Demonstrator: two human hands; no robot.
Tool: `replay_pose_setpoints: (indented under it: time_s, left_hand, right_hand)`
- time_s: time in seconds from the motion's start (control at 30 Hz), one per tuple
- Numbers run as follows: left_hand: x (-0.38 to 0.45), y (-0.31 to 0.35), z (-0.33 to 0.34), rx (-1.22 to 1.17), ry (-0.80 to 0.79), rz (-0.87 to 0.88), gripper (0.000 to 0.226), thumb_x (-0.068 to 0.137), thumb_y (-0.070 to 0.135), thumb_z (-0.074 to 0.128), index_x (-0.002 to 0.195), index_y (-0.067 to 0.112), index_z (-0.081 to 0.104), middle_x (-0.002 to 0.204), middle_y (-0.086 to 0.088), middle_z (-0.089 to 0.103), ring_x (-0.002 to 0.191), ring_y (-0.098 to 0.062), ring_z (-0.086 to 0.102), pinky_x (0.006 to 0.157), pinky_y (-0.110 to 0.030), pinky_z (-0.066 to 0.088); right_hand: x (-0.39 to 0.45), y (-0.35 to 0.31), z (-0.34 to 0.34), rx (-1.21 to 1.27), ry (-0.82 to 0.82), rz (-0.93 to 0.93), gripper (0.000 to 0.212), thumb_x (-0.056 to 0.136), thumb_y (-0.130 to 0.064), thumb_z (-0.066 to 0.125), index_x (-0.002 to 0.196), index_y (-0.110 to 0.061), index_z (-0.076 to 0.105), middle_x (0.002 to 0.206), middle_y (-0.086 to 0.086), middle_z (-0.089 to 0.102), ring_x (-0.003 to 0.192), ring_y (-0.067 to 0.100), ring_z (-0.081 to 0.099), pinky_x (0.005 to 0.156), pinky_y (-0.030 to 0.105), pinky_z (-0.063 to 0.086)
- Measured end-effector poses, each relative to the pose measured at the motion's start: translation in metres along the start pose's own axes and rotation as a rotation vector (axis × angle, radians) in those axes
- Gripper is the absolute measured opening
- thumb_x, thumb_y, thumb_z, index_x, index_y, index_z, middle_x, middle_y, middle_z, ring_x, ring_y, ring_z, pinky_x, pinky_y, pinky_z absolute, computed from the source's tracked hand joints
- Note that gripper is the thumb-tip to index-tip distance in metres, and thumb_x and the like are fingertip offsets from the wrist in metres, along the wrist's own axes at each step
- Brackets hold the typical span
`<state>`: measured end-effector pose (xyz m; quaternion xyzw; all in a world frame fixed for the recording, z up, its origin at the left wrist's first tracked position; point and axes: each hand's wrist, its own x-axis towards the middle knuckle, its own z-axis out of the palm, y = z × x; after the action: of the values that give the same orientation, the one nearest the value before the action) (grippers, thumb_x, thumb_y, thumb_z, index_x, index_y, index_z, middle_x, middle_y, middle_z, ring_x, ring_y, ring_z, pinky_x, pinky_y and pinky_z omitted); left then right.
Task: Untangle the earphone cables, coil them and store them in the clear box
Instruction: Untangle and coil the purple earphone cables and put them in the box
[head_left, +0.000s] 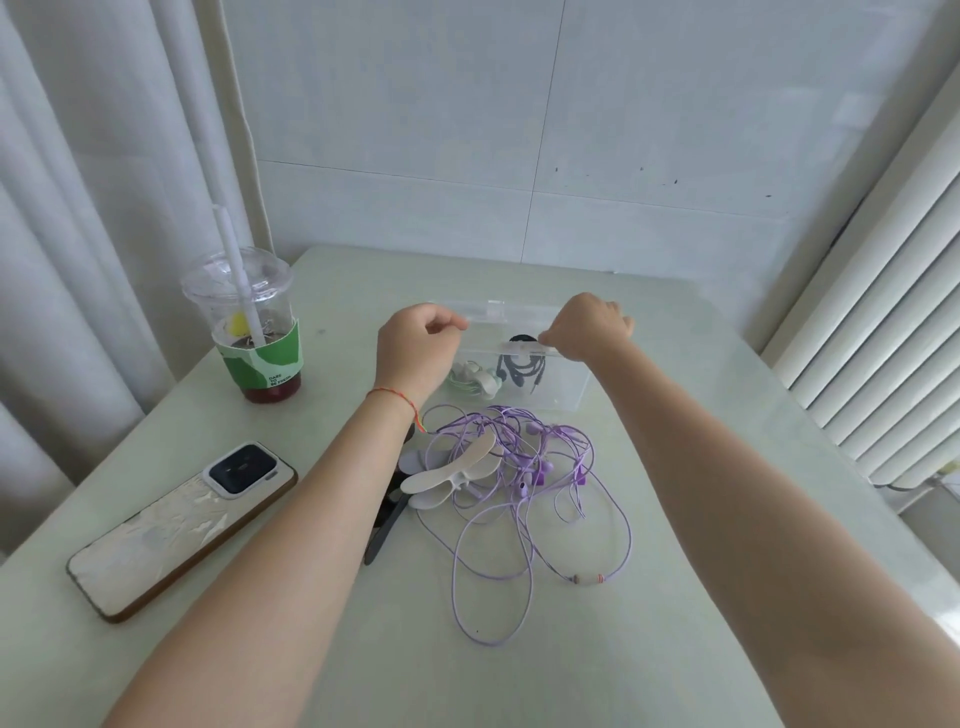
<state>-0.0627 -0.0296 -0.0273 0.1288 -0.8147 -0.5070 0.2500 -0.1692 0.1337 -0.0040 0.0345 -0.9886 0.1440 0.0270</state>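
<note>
In front of me a pale green, glossy surface (675, 415) runs to a wall of large white tiles (467, 130) with thin dark grout lines. White pleated curtains (78, 208) hang at my left, a white ribbed radiator (883, 338) stands at my right, and soft daylight fills the corner.

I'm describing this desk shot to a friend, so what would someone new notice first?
The tangled purple earphone cables sprawl mid-table, draped around a small white fan. Just beyond, the left hand and right hand are at the near rim of the clear box, which already holds dark and pale green coils. A lidded iced drink and a face-down phone sit at left.
</note>
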Motion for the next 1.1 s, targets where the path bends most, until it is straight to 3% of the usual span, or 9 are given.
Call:
replay_pose_setpoints:
  time_s: [0.13, 0.23, 0.37, 0.47, 0.57, 0.77, 0.87, 0.97, 1.1]
  left_hand:
    - [-0.008, 0.003, -0.005, 0.055, 0.052, 0.090, 0.021, 0.081, 0.008, 0.057, 0.085, 0.018, 0.075, 0.091, 0.003, 0.067, 0.087, -0.010, 0.058, 0.070, -0.007, 0.035]
    - [-0.016, 0.009, -0.007, 0.096, 0.073, 0.174, 0.017, 0.081, 0.011, 0.060, 0.085, 0.016, 0.076, 0.085, 0.001, 0.067, 0.079, -0.012, 0.058, 0.073, -0.016, 0.039]
    - [-0.024, 0.019, -0.008, 0.277, -0.304, 0.136, 0.013, 0.085, 0.023, 0.064, 0.089, 0.018, 0.075, 0.083, 0.006, 0.070, 0.080, -0.011, 0.062, 0.075, -0.022, 0.047]
    - [-0.032, 0.019, 0.000, 0.433, -0.567, 0.100, 0.009, 0.082, 0.031, 0.070, 0.089, 0.026, 0.072, 0.093, 0.006, 0.070, 0.084, -0.012, 0.065, 0.073, -0.023, 0.048]
    - [-0.038, 0.015, 0.009, 0.478, -0.646, 0.075, 0.020, 0.076, 0.033, 0.077, 0.094, 0.028, 0.070, 0.092, 0.005, 0.064, 0.086, -0.014, 0.062, 0.075, -0.023, 0.047]
    - [-0.033, 0.015, 0.011, 0.593, -0.509, 0.148, 0.018, 0.079, 0.014, 0.068, 0.086, 0.031, 0.070, 0.084, 0.004, 0.058, 0.078, -0.016, 0.056, 0.070, -0.022, 0.042]
    - [-0.033, 0.015, 0.013, 0.384, -0.450, 0.137, 0.016, 0.079, 0.017, 0.066, 0.091, 0.027, 0.070, 0.089, 0.003, 0.065, 0.080, -0.017, 0.061, 0.074, -0.025, 0.047]
    - [-0.035, 0.013, 0.017, 0.065, -0.601, 0.050, 0.021, 0.080, 0.020, 0.072, 0.100, 0.021, 0.070, 0.087, 0.003, 0.067, 0.082, -0.015, 0.063, 0.082, -0.030, 0.051]
    - [-0.034, 0.007, 0.017, 0.078, -0.536, 0.069, 0.003, 0.081, 0.024, 0.073, 0.081, 0.026, 0.070, 0.083, -0.004, 0.071, 0.075, -0.015, 0.062, 0.081, -0.032, 0.051]
  right_hand:
    - [-0.008, -0.003, -0.009, 0.106, 0.073, -0.011, 0.016, 0.077, -0.012, 0.054, 0.084, -0.009, 0.067, 0.082, 0.006, 0.056, 0.097, 0.030, 0.050, 0.078, 0.031, 0.037]
    - [-0.027, 0.002, -0.020, 0.238, 0.106, -0.118, 0.021, 0.077, -0.011, 0.056, 0.087, -0.005, 0.074, 0.083, 0.011, 0.070, 0.086, 0.033, 0.062, 0.067, 0.029, 0.048]
    - [-0.070, 0.007, -0.024, 0.302, -0.135, -0.310, 0.012, 0.082, -0.022, 0.069, 0.085, -0.012, 0.075, 0.070, 0.001, 0.065, 0.063, 0.015, 0.055, 0.054, 0.022, 0.040]
    - [-0.085, 0.015, -0.009, 0.232, -0.233, -0.390, 0.011, 0.078, -0.023, 0.074, 0.087, -0.017, 0.076, 0.080, -0.002, 0.064, 0.075, 0.016, 0.060, 0.066, 0.025, 0.046]
    - [-0.087, 0.026, 0.003, 0.144, -0.291, -0.377, 0.020, 0.078, -0.024, 0.076, 0.098, -0.019, 0.073, 0.090, -0.004, 0.059, 0.084, 0.014, 0.056, 0.075, 0.024, 0.044]
    - [-0.084, 0.034, 0.002, 0.279, -0.263, -0.341, 0.019, 0.081, -0.017, 0.074, 0.099, -0.019, 0.068, 0.083, 0.000, 0.063, 0.072, 0.016, 0.057, 0.062, 0.024, 0.043]
    - [-0.087, 0.032, -0.006, 0.658, -0.220, -0.334, 0.015, 0.085, -0.004, 0.066, 0.099, -0.011, 0.068, 0.070, 0.007, 0.066, 0.060, 0.018, 0.061, 0.065, 0.033, 0.054]
    - [-0.091, 0.029, -0.014, 1.012, -0.220, -0.329, 0.014, 0.088, 0.003, 0.061, 0.099, -0.004, 0.065, 0.070, 0.011, 0.061, 0.052, 0.018, 0.060, 0.058, 0.029, 0.055]
    - [-0.090, 0.032, -0.021, 1.076, -0.146, -0.312, 0.014, 0.087, 0.002, 0.061, 0.093, -0.010, 0.065, 0.071, 0.011, 0.058, 0.043, 0.018, 0.047, 0.048, 0.027, 0.040]
